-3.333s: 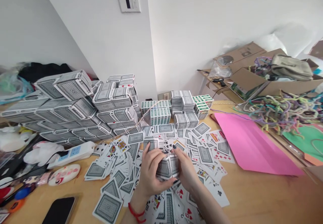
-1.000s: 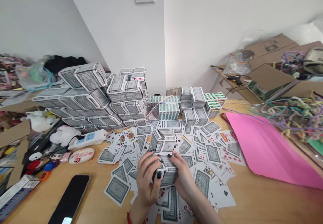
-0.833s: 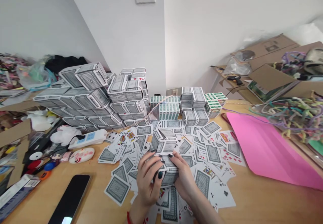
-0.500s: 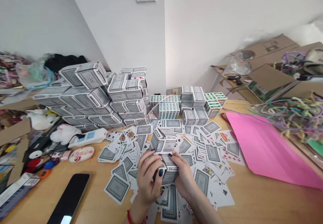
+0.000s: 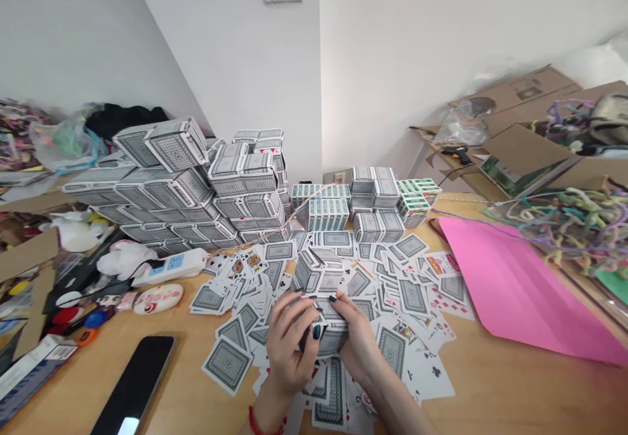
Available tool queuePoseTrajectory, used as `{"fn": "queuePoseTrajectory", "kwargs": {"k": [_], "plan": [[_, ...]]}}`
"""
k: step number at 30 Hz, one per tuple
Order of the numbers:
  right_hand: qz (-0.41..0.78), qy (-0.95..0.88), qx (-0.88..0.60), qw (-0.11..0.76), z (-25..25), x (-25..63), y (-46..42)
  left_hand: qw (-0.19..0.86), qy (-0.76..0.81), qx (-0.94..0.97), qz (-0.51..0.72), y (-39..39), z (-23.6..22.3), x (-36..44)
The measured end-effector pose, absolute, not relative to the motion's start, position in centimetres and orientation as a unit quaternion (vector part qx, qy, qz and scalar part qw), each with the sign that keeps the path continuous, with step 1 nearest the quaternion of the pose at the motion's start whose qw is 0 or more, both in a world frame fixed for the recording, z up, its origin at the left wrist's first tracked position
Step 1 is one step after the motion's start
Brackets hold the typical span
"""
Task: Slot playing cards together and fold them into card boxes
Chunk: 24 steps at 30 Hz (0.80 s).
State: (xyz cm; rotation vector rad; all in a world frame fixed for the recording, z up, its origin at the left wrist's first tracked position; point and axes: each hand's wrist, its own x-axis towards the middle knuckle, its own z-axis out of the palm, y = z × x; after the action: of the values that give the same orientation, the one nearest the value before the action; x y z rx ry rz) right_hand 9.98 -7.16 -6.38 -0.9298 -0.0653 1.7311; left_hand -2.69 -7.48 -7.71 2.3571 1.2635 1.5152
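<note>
A box-like block of folded playing cards [image 5: 333, 342], grey-patterned backs outward, sits between my two hands just above the loose cards. My left hand [image 5: 289, 340] grips its left side, the thumb bent against the near left corner and fingers over the top. On the right, my right hand [image 5: 360, 340] wraps the side with its fingertips on the top face. More folded card pieces [image 5: 321, 275] stand directly beyond the block; whether they are joined to it I cannot tell. Loose playing cards [image 5: 228, 363] lie spread all around, some face up. The block's underside is hidden.
Stacked card blocks [image 5: 179, 183] rise at the back left, with smaller ones [image 5: 377, 226] and green-white card boxes [image 5: 328, 214] at centre back. Around them are a power strip [image 5: 171, 266], a phone [image 5: 135, 386], pink paper [image 5: 520, 291] and a cardboard box [image 5: 532, 154].
The view has swung left since the earliest frame. My left thumb has shifted from the block's near lower edge to its left corner. Over the last second, both hands keep hold with only small finger movements.
</note>
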Motion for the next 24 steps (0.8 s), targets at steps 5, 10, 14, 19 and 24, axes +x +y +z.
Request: {"fn": "queuePoseTrajectory", "kwargs": {"k": [5,10,14,19,24], "plan": [[0.724,-0.016,-0.395,0.566,-6.40,10.00,-7.09,0.031,0.421,0.758,0.497,-7.59,-7.42,-2.52],[0.727,-0.014,-0.395,0.561,-5.99,10.12,-7.00,0.033,0.421,0.759,0.496,-7.59,-7.17,-2.26],[0.723,-0.012,-0.405,0.560,-5.96,10.12,-7.06,0.034,0.423,0.754,0.501,-7.59,-7.03,-2.14],[0.731,-0.031,-0.386,0.561,-6.31,10.11,-7.20,0.035,0.425,0.753,0.501,-7.65,-7.03,-2.08],[0.732,-0.026,-0.385,0.562,-6.46,10.17,-7.08,0.031,0.446,0.728,0.519,-7.85,-7.65,-1.77]]}}
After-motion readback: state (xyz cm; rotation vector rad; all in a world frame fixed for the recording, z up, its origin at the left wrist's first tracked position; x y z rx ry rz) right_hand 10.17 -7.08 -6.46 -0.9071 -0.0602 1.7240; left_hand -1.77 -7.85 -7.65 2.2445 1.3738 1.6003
